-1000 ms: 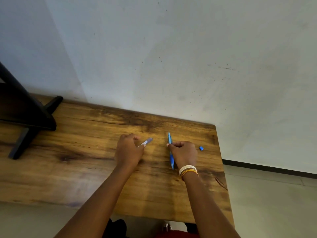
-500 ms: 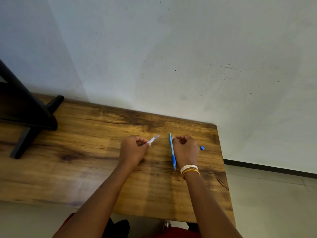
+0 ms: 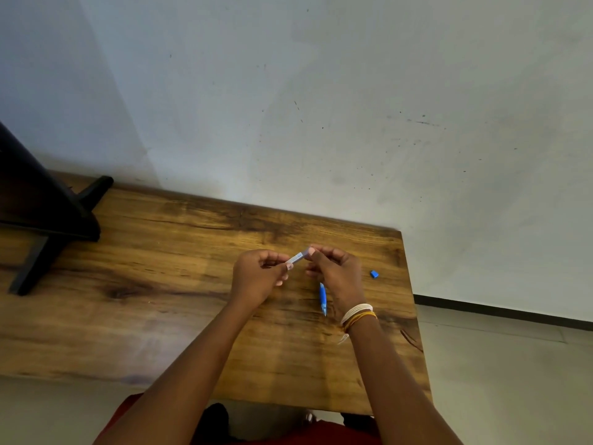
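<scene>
The short pale grey plastic tube [image 3: 296, 258] is held just above the wooden table [image 3: 160, 284], right of its middle, slanting up toward 2 o'clock. The left hand [image 3: 256, 277] pinches its lower end between thumb and curled fingers, and the right hand [image 3: 337, 271] pinches its upper tip. Half a second ago the left hand held the tube alone while the right hand sat curled on the wood just right of the pen. A second ago the right hand gripped that pen. It has since crossed over the pen to meet the tube. The blue plastic pen [image 3: 322, 298] now lies loose on the table at 5 o'clock from the tube, its far half hidden under the right hand. The small blue plastic cap [image 3: 373, 273] sits at 3 o'clock, well apart from the hands and unmoved. The table's right edge runs close beyond the cap, with pale floor [image 3: 497, 380] past it. The far edge meets the grey wall [image 3: 321, 107] at 12 o'clock, and the near edge lies at 6 o'clock. A broad stretch of bare wood opens toward 9 o'clock, up to the black stand [image 3: 41, 213]. Count: one tube, one pen, one cap, one stand, two hands, and white and orange thread bands [image 3: 357, 313] on the right wrist.
</scene>
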`<act>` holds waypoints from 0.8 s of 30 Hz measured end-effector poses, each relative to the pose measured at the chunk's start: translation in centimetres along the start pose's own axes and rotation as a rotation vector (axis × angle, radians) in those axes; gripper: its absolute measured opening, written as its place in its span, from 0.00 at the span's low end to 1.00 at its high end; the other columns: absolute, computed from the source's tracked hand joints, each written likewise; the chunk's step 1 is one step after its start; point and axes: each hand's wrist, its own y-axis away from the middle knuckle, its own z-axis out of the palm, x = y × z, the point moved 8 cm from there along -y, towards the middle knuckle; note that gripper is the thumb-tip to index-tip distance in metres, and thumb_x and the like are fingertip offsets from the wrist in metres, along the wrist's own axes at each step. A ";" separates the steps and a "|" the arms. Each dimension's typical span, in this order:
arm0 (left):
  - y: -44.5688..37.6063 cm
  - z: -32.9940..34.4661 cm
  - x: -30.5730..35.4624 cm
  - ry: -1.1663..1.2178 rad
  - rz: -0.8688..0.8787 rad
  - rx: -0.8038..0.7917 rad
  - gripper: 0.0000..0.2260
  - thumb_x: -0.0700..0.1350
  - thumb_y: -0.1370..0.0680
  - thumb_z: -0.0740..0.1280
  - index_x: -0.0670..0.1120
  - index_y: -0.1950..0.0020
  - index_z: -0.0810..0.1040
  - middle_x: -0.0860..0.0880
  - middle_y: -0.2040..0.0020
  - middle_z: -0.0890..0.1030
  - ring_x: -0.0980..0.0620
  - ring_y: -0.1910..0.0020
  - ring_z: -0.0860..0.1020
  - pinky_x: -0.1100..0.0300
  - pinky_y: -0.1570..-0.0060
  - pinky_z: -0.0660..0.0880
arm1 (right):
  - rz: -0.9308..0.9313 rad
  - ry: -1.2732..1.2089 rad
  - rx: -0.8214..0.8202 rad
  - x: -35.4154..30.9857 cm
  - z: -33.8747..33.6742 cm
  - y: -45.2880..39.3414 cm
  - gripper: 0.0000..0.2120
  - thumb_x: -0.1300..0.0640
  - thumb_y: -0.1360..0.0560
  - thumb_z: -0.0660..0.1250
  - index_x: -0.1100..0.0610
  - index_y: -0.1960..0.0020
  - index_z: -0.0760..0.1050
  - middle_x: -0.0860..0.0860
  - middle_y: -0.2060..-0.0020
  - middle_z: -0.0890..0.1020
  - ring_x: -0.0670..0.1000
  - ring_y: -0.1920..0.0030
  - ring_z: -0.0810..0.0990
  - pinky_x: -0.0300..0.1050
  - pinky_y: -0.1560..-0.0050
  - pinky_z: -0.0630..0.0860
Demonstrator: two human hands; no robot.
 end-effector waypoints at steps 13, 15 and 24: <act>1.1 2.4 -2.2 0.690 -0.450 -0.085 0.09 0.29 0.24 0.64 0.35 0.45 0.77 0.41 0.55 0.82 0.51 0.61 0.83 0.65 0.66 0.80 | -0.243 0.183 -0.045 -1.8 0.4 0.6 0.05 0.62 0.30 0.74 0.58 0.54 0.84 0.54 0.59 0.86 0.53 0.56 0.85 0.48 0.53 0.83; 1.2 2.9 -2.4 0.775 -0.507 -0.110 0.08 0.30 0.23 0.63 0.34 0.46 0.77 0.42 0.58 0.84 0.54 0.65 0.84 0.65 0.66 0.81 | -0.289 0.234 -0.037 -2.3 0.6 1.0 0.06 0.63 0.31 0.74 0.59 0.54 0.84 0.53 0.60 0.86 0.49 0.58 0.85 0.43 0.55 0.82; 2.4 4.3 -2.4 1.080 -0.667 -0.133 0.08 0.33 0.26 0.68 0.32 0.48 0.78 0.38 0.58 0.84 0.48 0.62 0.85 0.60 0.58 0.81 | -0.348 0.203 0.040 -3.1 -0.1 1.5 0.07 0.63 0.30 0.74 0.58 0.52 0.84 0.52 0.59 0.86 0.50 0.58 0.85 0.39 0.58 0.81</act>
